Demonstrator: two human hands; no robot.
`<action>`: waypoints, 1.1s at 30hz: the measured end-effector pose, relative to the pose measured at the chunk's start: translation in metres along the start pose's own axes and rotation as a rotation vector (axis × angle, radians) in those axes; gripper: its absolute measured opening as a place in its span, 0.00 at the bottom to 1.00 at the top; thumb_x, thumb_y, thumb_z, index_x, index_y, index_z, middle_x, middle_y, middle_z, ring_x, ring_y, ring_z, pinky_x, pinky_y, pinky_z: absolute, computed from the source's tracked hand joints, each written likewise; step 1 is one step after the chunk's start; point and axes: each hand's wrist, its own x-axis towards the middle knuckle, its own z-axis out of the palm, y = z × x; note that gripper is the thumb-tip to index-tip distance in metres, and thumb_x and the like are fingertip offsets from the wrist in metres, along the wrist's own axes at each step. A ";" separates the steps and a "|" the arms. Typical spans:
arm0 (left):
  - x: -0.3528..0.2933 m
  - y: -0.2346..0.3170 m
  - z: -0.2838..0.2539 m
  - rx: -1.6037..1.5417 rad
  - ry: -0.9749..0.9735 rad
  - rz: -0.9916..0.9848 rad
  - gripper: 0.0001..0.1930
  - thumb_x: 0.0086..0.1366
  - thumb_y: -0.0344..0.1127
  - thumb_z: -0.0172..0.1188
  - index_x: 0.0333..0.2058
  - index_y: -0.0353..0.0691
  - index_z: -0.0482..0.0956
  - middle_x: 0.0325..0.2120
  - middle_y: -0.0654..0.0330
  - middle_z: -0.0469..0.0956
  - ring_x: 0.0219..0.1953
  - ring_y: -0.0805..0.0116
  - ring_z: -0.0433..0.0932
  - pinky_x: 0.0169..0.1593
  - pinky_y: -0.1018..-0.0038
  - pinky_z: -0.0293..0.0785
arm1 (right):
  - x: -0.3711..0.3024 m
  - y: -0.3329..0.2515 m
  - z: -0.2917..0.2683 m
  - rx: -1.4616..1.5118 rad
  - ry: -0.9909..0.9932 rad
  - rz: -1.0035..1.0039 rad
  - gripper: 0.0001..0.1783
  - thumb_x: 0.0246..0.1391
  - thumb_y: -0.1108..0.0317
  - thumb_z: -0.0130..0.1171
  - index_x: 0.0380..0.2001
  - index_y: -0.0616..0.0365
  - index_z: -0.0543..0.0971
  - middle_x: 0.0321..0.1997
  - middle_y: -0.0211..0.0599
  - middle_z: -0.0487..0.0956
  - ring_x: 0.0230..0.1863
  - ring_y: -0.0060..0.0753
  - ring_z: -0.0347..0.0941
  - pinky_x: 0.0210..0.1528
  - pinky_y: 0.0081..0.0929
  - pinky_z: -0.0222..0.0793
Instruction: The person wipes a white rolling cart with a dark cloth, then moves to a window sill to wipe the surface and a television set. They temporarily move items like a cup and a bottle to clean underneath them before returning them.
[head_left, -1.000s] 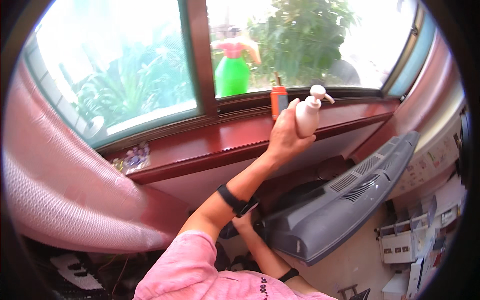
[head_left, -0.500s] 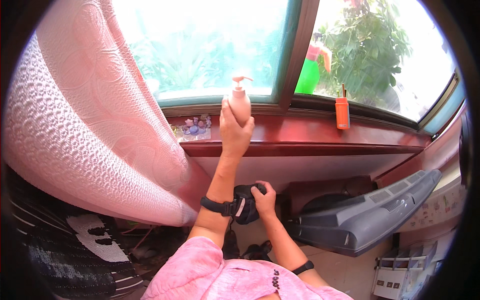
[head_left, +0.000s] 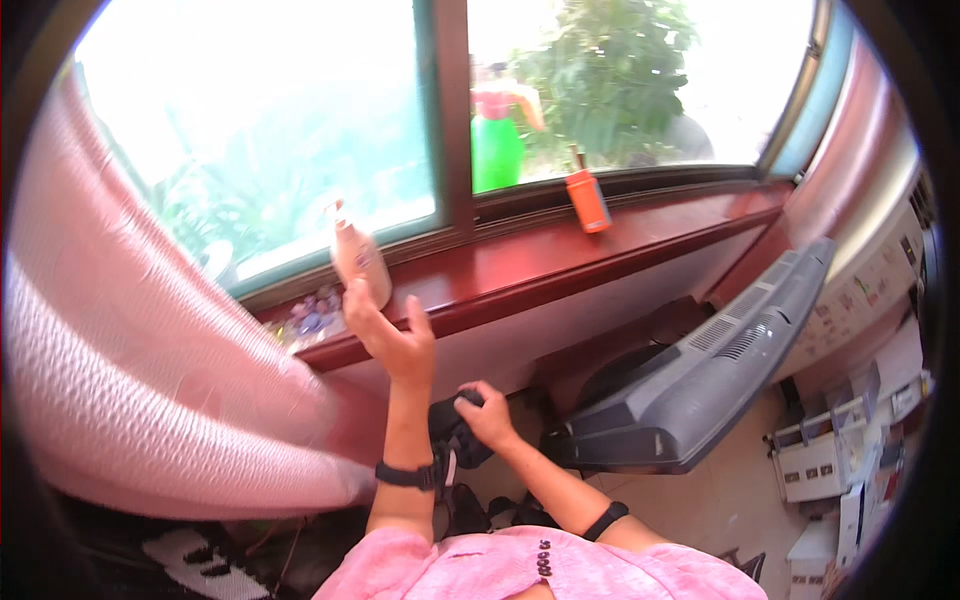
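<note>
A pale pink pump bottle stands on the red windowsill, near its left end. Just in front of it is my left hand, thumb and fingers apart; the fingertips overlap the bottle's lower part in view, and whether they touch is unclear. Lower down, my right hand is closed on a black, soft-looking pouch, partly hidden behind my left forearm. Black straps circle both my forearms. A cluster of small purple ornaments lies left of the bottle.
An orange container with sticks in it stands farther right on the sill. Beyond the glass is a green spray bottle. A pink curtain hangs at left; a large grey television juts in at right, near white drawers.
My left hand has let go of the pump bottle and drawn back from it. The view has swung right and tilted. My right hand still grips the black pouch.
</note>
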 end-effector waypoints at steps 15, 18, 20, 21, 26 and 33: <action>0.013 0.141 0.274 -0.278 -0.833 -0.690 0.36 0.47 0.54 0.70 0.46 0.33 0.68 0.41 0.45 0.78 0.45 0.49 0.79 0.49 0.58 0.75 | -0.040 0.030 -0.039 -0.235 -0.097 0.065 0.25 0.46 0.53 0.66 0.41 0.61 0.79 0.40 0.55 0.81 0.45 0.53 0.78 0.44 0.41 0.73; 0.014 0.149 0.285 -0.196 -0.861 -0.695 0.29 0.50 0.49 0.66 0.45 0.36 0.68 0.41 0.47 0.79 0.45 0.49 0.79 0.48 0.57 0.75 | -0.038 0.053 -0.045 -0.065 0.005 -0.101 0.23 0.46 0.53 0.66 0.39 0.61 0.80 0.39 0.57 0.80 0.45 0.53 0.79 0.42 0.41 0.73; 0.012 0.154 0.285 -0.178 -0.833 -0.692 0.31 0.51 0.49 0.66 0.47 0.36 0.67 0.41 0.47 0.78 0.45 0.48 0.79 0.48 0.55 0.75 | -0.037 0.085 -0.042 0.036 -0.044 -0.026 0.22 0.46 0.54 0.66 0.36 0.62 0.81 0.37 0.57 0.80 0.43 0.53 0.79 0.40 0.41 0.73; 0.011 0.157 0.285 -0.164 -0.807 -0.700 0.32 0.51 0.49 0.66 0.48 0.36 0.65 0.41 0.46 0.78 0.44 0.47 0.79 0.48 0.54 0.75 | -0.033 0.106 -0.040 0.141 -0.059 -0.038 0.22 0.49 0.54 0.65 0.39 0.61 0.79 0.40 0.54 0.79 0.46 0.51 0.78 0.44 0.41 0.71; 0.007 0.174 0.283 -0.143 -0.816 -0.629 0.41 0.51 0.46 0.70 0.57 0.38 0.55 0.46 0.46 0.71 0.45 0.46 0.78 0.48 0.54 0.75 | -0.014 0.192 -0.025 0.482 -0.362 0.289 0.23 0.59 0.57 0.58 0.54 0.57 0.73 0.58 0.40 0.72 0.56 0.40 0.70 0.59 0.37 0.64; -0.001 0.160 0.235 -0.452 -0.627 -0.443 0.40 0.47 0.32 0.65 0.60 0.39 0.57 0.45 0.44 0.67 0.47 0.41 0.73 0.49 0.54 0.73 | -0.032 0.101 -0.061 -0.189 -0.064 -0.188 0.17 0.47 0.59 0.67 0.34 0.62 0.82 0.30 0.42 0.83 0.34 0.31 0.79 0.37 0.31 0.72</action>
